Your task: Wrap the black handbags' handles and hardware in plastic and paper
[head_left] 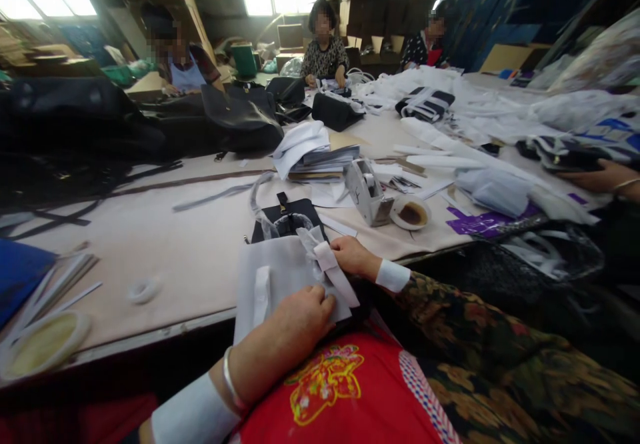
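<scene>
A black bag (pixel 313 214) lies at the table edge in front of me, its lower part under a white sheet (pixel 287 257). Its handle (pixel 303 220) looks wrapped in clear film. A strap in white wrapping (pixel 333 264) runs down the bag's right side. My right hand (pixel 354 256) is closed at that strap, thumb and fingers pinching its wrapped part. Lower down, my left hand (pixel 300 317) rests over the sheet with its fingers curled together; what is under them is hidden. A short white strip (pixel 261 291) lies on the sheet, left of my left hand.
Beyond the bag are a paper stack (pixel 320 157), a tape dispenser (pixel 367 191) and a bowl with brown contents (pixel 410 213). A tape roll (pixel 143 291) and a shallow dish (pixel 45 345) lie left. Black bags (pixel 240 121) crowd the far left. Several co-workers sit around the table.
</scene>
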`<state>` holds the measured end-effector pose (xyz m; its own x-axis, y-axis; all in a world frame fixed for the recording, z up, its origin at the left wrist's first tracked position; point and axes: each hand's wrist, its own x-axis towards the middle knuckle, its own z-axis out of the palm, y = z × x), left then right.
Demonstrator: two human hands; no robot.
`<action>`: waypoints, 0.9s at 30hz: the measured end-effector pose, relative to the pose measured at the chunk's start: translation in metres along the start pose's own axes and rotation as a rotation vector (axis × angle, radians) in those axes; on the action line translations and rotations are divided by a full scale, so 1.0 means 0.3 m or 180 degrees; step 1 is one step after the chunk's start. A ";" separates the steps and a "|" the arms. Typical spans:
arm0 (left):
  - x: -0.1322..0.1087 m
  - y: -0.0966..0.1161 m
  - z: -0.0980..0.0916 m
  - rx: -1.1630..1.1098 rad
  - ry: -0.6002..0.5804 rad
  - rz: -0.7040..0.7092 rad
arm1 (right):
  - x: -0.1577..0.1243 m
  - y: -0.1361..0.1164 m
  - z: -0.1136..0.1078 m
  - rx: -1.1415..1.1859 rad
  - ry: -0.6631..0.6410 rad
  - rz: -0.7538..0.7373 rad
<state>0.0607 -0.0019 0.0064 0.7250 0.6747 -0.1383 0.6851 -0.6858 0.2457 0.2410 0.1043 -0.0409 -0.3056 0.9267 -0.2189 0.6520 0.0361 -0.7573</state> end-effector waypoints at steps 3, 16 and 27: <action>0.010 0.004 0.029 0.0192 -0.0075 0.0213 | -0.043 -0.002 -0.027 0.0069 -0.0142 -0.0121; 0.059 0.017 0.054 0.0432 -0.0187 0.0608 | -0.261 0.041 -0.011 0.0952 -0.0533 -0.0059; 0.053 0.019 0.137 0.0368 0.0437 -0.0128 | -0.230 0.058 -0.050 0.0868 -0.0648 0.0877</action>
<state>0.0791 -0.0062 -0.0338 0.6859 0.7276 -0.0117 0.7226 -0.6790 0.1296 0.2839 0.0466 -0.0298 -0.2943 0.7941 -0.5317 0.5296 -0.3276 -0.7824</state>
